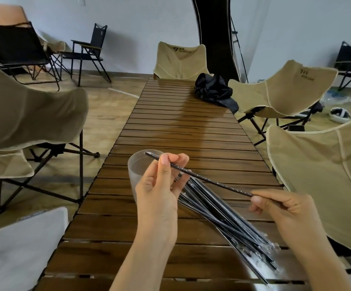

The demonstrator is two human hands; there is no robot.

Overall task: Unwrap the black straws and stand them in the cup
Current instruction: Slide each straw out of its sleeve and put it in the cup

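I hold one black straw (pixel 204 179) level above the table. My left hand (pixel 162 185) pinches it near its far end, and my right hand (pixel 283 208) pinches its near end. The straw's far tip lies over the rim of a frosted clear cup (pixel 135 169) that stands at the table's left edge, partly hidden behind my left hand. Under the held straw lies a pile of several black straws in clear wrappers (pixel 233 223), slanting toward the near right. I cannot tell whether the held straw still has its wrapper.
The slatted wooden table (pixel 180 127) runs away from me. A crumpled black bag (pixel 214 90) lies at its far right. Beige folding chairs (pixel 296 89) stand along both sides and at the far end. A white cushion (pixel 23 244) is at my near left.
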